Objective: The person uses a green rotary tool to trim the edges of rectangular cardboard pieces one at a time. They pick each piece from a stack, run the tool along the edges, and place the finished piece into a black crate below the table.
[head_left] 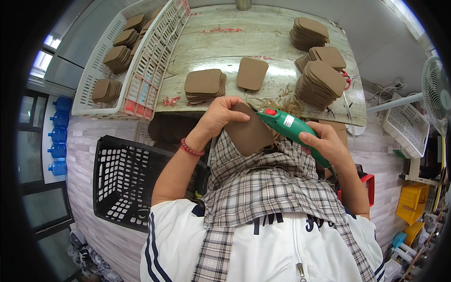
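My left hand [221, 116] is closed on a brown rounded-rectangle pad [248, 135], thumb on its face, holding it tilted above my lap at the table's near edge. In my right hand [325, 142] is a green handheld electric cutter [289, 127] with a red button on top. Its dark tip points left and reaches the pad's upper edge; whether it touches I cannot tell. Just beyond, a brown pad [252, 74] lies on the table, with a short pad stack [203, 82] to its left. Brown fibre scraps [282, 101] lie behind the cutter.
Several pad stacks [322, 83] stand at the table's right, near red-handled scissors [346, 80]. A white slatted crate [157, 56] holding more pads stands on the left. A black basket [124, 183] is below my left arm. A fan [434, 96] stands far right.
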`<state>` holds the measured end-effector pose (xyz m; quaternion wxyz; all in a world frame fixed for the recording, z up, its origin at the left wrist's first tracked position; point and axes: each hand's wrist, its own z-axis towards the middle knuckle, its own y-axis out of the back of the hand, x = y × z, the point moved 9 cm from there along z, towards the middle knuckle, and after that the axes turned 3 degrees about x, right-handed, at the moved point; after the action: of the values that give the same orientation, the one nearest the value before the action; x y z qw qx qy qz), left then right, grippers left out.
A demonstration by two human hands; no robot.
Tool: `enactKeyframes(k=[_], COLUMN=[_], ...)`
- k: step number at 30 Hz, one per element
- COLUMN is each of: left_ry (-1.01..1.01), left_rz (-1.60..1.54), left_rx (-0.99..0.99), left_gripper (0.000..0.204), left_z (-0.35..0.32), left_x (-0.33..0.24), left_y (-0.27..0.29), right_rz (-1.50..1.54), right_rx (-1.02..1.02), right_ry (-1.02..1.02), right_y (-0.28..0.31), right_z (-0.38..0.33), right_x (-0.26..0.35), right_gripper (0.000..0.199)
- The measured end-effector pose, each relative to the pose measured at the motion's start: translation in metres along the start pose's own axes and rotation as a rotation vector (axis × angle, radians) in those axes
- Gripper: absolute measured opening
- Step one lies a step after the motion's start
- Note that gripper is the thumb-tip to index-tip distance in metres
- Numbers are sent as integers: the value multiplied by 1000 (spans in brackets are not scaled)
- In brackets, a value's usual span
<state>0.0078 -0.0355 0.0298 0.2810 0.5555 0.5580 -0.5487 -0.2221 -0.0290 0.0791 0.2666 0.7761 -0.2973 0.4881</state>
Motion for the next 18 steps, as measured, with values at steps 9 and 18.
enactKeyframes(k=[9,18], left_ry=[-64,-399], left_rz=[21,251], left_rx=[-53,-808], left_gripper=[32,36], left_z=[6,-1], left_x=[6,-31], left_y=[5,210], right_rz=[71,107], right_rx=[-40,-204], right_ry=[45,42], right_y=[-7,20], right_z=[15,-2], right_x=[-3,-29], right_gripper=[34,33])
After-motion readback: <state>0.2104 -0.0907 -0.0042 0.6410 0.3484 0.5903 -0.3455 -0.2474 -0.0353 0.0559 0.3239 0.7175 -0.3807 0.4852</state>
